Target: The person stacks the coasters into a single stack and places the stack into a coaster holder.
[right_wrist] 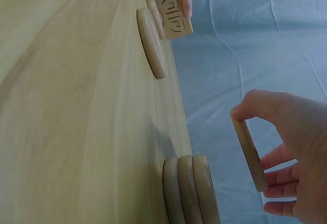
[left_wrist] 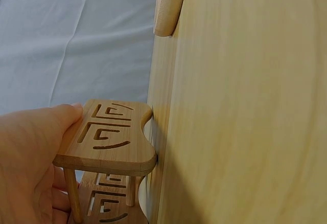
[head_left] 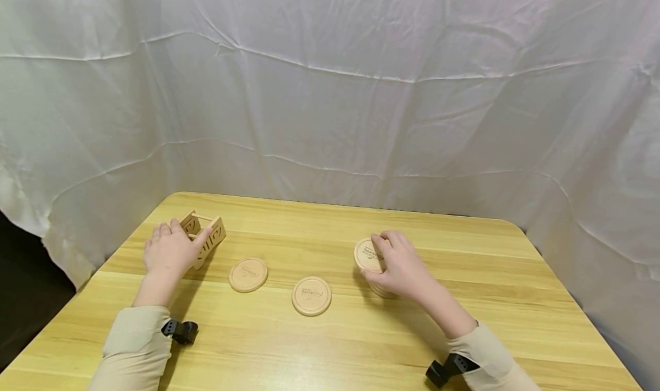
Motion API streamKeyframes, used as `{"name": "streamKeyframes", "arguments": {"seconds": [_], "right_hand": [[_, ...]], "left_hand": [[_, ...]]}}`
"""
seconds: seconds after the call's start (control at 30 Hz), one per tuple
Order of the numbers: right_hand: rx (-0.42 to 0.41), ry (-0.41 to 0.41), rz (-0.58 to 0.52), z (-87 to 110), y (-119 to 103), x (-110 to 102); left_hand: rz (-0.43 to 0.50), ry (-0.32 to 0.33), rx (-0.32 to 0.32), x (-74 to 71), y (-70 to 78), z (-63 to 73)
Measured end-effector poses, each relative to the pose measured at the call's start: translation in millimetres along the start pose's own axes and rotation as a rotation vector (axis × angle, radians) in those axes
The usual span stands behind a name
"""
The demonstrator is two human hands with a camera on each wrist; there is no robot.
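At the table's left, my left hand [head_left: 167, 250] grips a small bamboo coaster holder [head_left: 216, 237] with cut-out side panels joined by dowels. In the left wrist view, the thumb lies on the upper panel of the holder [left_wrist: 112, 132] and fingers reach beneath it. My right hand [head_left: 404, 268] pinches a round bamboo coaster [right_wrist: 250, 155] between thumb and fingers. That coaster is apart from the stack of coasters [right_wrist: 189, 193] under it, as the right wrist view shows. Between the hands, two printed coasters [head_left: 248, 275] [head_left: 311, 296] lie flat, side by side.
The wooden table [head_left: 330, 356] has rounded far corners. Pale draped curtains [head_left: 330, 121] hang behind it and at both sides. Black wrist cameras [head_left: 180, 331] [head_left: 447, 369] are strapped over both sleeves.
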State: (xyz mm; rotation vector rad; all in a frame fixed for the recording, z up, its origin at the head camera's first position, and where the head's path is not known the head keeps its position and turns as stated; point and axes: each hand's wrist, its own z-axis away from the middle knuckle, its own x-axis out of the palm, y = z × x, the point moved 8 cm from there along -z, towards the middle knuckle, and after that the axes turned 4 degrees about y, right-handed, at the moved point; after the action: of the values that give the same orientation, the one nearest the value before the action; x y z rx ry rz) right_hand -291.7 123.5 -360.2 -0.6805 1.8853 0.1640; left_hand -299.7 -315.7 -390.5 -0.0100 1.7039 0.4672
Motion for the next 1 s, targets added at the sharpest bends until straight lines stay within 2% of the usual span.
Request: {"name": "streamKeyframes", "arguments": {"seconds": [0.47,1.0], "right_hand": [[-0.006,-0.041,0.012,13.7,15.0,-0.9],[-0.024,-0.068,0.015,21.6,27.1,1.3]], "left_hand": [[0.0,0.01,0.001,-1.5,1.0,1.7],[0.0,0.01,-0.002,1.7,-1.3,-2.8]]}}
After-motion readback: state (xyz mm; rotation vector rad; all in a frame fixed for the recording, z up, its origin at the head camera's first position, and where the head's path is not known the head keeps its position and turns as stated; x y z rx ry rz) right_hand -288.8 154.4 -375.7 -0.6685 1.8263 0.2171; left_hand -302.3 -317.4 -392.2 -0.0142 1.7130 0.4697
